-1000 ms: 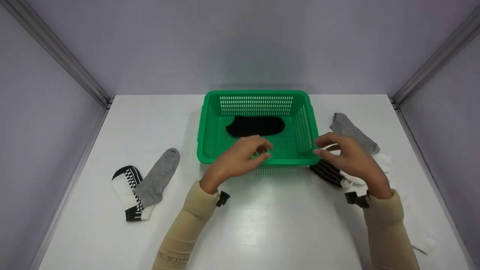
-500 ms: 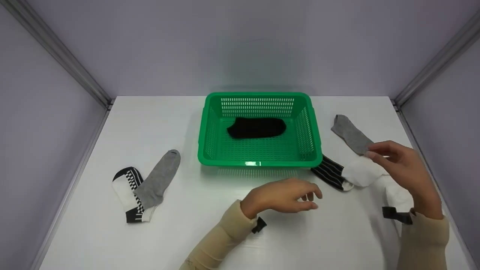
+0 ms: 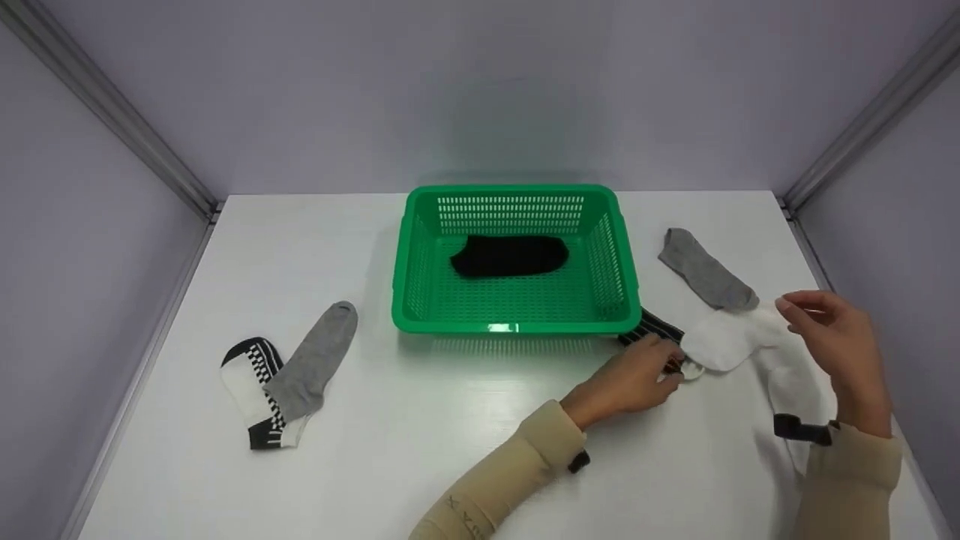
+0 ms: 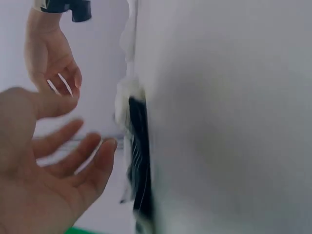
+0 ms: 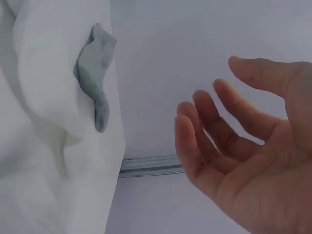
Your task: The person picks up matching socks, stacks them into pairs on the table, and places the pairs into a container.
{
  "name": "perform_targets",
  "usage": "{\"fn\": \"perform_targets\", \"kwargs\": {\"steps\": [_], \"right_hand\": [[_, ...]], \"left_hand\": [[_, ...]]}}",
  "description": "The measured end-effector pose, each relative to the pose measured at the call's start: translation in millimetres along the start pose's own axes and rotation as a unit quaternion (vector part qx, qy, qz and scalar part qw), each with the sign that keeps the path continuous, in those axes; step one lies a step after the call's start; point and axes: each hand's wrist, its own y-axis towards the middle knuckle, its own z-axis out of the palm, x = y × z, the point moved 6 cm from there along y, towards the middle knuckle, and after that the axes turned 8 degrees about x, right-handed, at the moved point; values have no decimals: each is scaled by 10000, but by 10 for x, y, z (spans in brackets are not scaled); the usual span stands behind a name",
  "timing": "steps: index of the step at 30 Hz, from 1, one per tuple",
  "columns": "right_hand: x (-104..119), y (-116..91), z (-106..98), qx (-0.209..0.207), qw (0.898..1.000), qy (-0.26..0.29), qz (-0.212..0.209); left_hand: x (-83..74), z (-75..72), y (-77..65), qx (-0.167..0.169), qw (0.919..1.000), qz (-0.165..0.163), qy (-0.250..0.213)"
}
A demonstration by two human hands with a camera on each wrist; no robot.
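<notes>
My left hand (image 3: 630,375) is over a black sock with white stripes (image 3: 654,324), hiding part of it, right of the basket's front corner. In the left wrist view its fingers (image 4: 105,158) are loosely bent and apart from the striped sock (image 4: 140,156). My right hand (image 3: 844,345) hovers at the right, above white socks (image 3: 720,341), fingers relaxed and holding nothing. A grey sock (image 3: 705,270) lies just beyond it, also seen in the right wrist view as a crumpled grey sock (image 5: 95,68).
A green basket (image 3: 517,328) stands at the back centre with a black sock (image 3: 510,256) inside. On the left, a grey sock (image 3: 311,364) overlaps a black-and-white checkered sock (image 3: 244,386). Walls rise at the back and both sides.
My left hand has moved from the basket's front rim rightward to the striped sock. My right hand has moved right, away from the basket's corner, and has lifted off beside the grey sock.
</notes>
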Motion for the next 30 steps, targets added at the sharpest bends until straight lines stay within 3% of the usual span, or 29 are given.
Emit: {"fn": "perform_targets", "kwargs": {"steps": [2,4,8,11,14,17,21,25,30], "right_hand": [[-90,85,-1,4,9996,87,276],[-190,168,9,39,9985,71,540],[-410,286,44,129,9948,104,1002],[-544,336,78,222,9922,99,1221],[-627,382,134,445,9901,-7,1335],[-669,414,199,656,9880,-117,1391],[-687,419,252,739,9862,-203,1469],[-667,419,303,842,9848,-444,1454],[-642,388,372,1106,9812,-801,1367]], "left_hand": [[19,5,120,-297,9961,-368,-742],[51,25,220,-557,9858,-777,-1379],[93,119,344,-784,9597,-1531,-2222],[87,202,394,-836,9346,-1889,-2897],[89,248,423,-1020,9143,-2211,-3238],[103,261,443,-1182,9071,-2511,-3165],[123,278,476,-1229,9087,-2623,-3007],[165,302,486,-1273,9034,-2471,-3265],[210,323,466,-1358,8789,-2162,-4029]]}}
